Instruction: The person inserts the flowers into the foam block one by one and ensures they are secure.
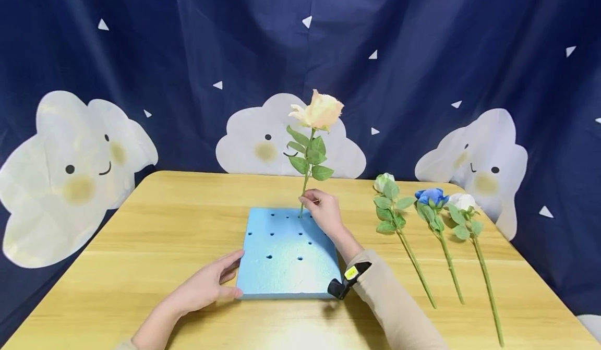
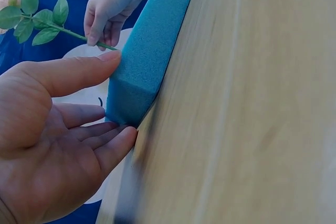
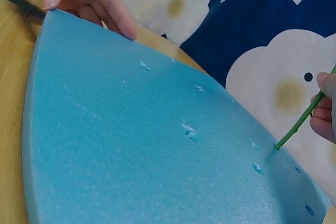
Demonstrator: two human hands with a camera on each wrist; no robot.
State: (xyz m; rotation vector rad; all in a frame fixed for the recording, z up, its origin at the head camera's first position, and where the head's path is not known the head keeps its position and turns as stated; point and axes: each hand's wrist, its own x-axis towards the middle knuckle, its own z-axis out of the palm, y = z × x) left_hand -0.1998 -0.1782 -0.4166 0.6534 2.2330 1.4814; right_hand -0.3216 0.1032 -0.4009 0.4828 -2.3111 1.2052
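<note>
A pale peach rose (image 1: pixel 321 111) stands nearly upright at the far side of a blue foam board (image 1: pixel 286 279). Low on its green stem (image 3: pixel 300 121), my right hand (image 1: pixel 324 212) pinches it between thumb and fingers. The stem's lower end meets a hole near the board's far edge. My left hand (image 1: pixel 206 285) rests against the board's left side, thumb near the front corner and the other fingers extended along the edge. In the left wrist view that hand (image 2: pixel 63 129) has its fingertips right at the board's corner. Several small holes dot the board's top.
On the right of the wooden table (image 1: pixel 188 204) lie three flowers: a white-green one (image 1: pixel 391 189), a blue rose (image 1: pixel 432 197) and a white rose (image 1: pixel 462 202), stems toward me. A dark blue curtain (image 1: pixel 263 37) with smiling clouds hangs behind.
</note>
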